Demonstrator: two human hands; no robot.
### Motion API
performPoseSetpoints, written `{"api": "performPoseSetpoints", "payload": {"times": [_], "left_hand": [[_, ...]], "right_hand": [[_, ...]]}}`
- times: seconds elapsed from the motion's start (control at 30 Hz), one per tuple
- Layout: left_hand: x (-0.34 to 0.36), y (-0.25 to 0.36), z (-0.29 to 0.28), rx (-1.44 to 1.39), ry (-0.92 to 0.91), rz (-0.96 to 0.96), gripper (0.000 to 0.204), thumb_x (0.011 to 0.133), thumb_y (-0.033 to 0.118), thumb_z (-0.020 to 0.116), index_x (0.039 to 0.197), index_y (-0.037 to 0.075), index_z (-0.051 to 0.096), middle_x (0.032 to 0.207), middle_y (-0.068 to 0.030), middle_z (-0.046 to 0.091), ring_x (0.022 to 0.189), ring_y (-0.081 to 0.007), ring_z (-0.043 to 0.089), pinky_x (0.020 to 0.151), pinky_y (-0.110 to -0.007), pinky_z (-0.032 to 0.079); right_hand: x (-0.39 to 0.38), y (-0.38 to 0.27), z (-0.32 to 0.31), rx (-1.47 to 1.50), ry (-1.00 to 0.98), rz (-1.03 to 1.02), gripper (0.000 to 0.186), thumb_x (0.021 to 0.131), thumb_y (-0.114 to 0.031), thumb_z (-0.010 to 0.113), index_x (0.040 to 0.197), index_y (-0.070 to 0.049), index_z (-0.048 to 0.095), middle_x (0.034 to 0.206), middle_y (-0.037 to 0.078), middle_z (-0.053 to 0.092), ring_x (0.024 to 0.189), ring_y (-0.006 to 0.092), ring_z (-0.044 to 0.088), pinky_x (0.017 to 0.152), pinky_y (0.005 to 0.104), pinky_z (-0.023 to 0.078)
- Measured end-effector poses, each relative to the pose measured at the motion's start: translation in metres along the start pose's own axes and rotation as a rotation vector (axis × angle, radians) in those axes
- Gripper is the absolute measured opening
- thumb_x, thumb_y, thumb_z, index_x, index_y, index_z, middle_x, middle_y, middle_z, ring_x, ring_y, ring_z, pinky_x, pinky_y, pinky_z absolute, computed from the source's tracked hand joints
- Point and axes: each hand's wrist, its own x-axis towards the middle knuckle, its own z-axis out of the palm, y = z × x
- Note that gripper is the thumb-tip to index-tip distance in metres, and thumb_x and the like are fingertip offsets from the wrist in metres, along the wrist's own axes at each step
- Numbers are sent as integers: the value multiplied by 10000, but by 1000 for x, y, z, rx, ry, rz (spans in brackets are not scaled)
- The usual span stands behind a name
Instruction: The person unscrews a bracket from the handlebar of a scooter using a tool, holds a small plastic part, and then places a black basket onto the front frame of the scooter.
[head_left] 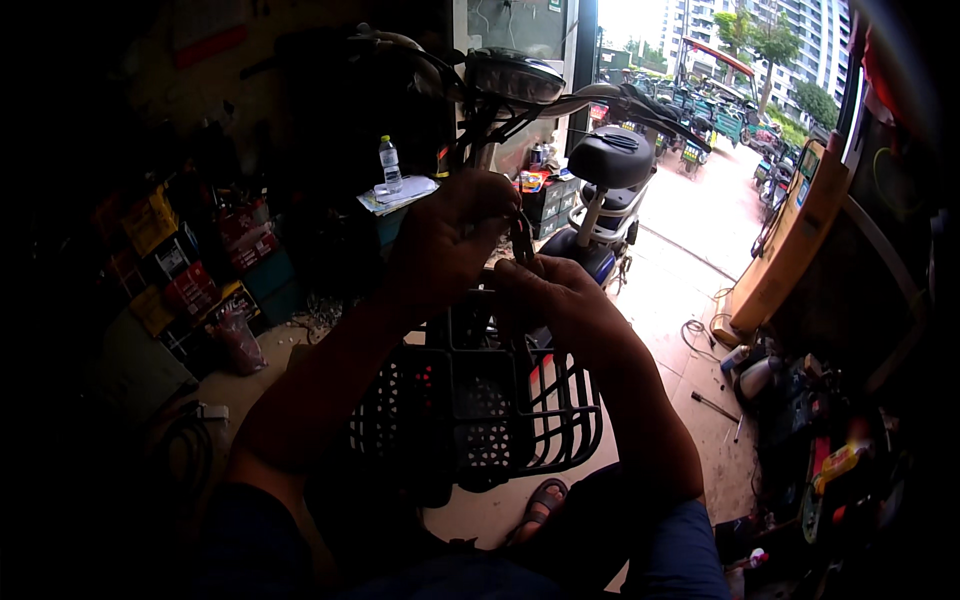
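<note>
Both hands are raised close together above the basket and below the headlight (pixel 514 78) of an electric bike. My left hand (pixel 450 232) is closed, its fingertips pinched by a dark cable-like piece (pixel 522 238). Just below and to the right, my right hand (pixel 552 290) pinches the lower end of that same piece between thumb and fingers. Deep shadow hides its exact kind. Black cables (pixel 490 130) hang from the handlebar (pixel 630 98) behind the hands. Under my forearms sits the black plastic basket (pixel 485 400) with its perforated, slatted walls.
A second bike's dark seat (pixel 612 157) stands behind, toward the bright doorway. A water bottle (pixel 389 165) stands on papers at back left. Boxes (pixel 190 290) are stacked left. A tan cabinet (pixel 785 240), a loose cable (pixel 700 338) and cluttered tools (pixel 715 405) lie right.
</note>
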Motion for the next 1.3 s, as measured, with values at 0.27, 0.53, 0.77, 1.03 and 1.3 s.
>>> {"api": "performPoseSetpoints", "payload": {"times": [0.27, 0.53, 0.77, 1.03, 1.3], "left_hand": [[-3, 6, -1, 80, -23, -41, 344, 962, -43, 649, 1283, 51, 570, 1135, -53, 704, 1116, -144, 672, 987, -312, 540], [-3, 13, 4, 302, -60, -36, 309, 956, 38, 686, 1256, 72, 623, 1078, -121, 724, 1066, -212, 711, 913, -348, 571], [-6, 1, 2, 535, -34, 377, 246, 921, 26, 683, 1166, 11, 671, 1057, -209, 716, 978, -360, 729, 854, -422, 579], [0, 2, -8, 384, -116, 344, 281, 865, 102, 766, 1114, -1, 683, 1012, -180, 706, 943, -344, 718, 811, -404, 560], [9, -4, -14, 351, -256, 239, 369, 802, 291, 890, 882, 38, 633, 815, -71, 593, 712, -186, 579, 627, -347, 459]], "right_hand": [[5, 16, 7, -151, 127, -13, 417, 1088, -385, 567, 898, -25, 663, 645, 23, 635, 531, 97, 610, 475, 255, 469], [0, 16, 22, -373, 336, -88, 386, 1061, -297, 561, 872, 25, 660, 622, 56, 637, 545, 106, 587, 520, 305, 436], [-15, 3, 30, -510, 377, -100, 369, 1057, -295, 548, 943, 41, 649, 712, 107, 660, 668, 159, 623, 646, 373, 487], [-25, -21, -2, -233, 119, -14, 247, 1066, -226, 579, 1078, 4, 667, 736, -34, 574, 670, 30, 530, 586, 228, 432], [-28, -16, -25, -227, -36, -51, 279, 1071, -238, 603, 1171, 19, 647, 780, -34, 584, 659, 42, 527, 566, 229, 429]]}}
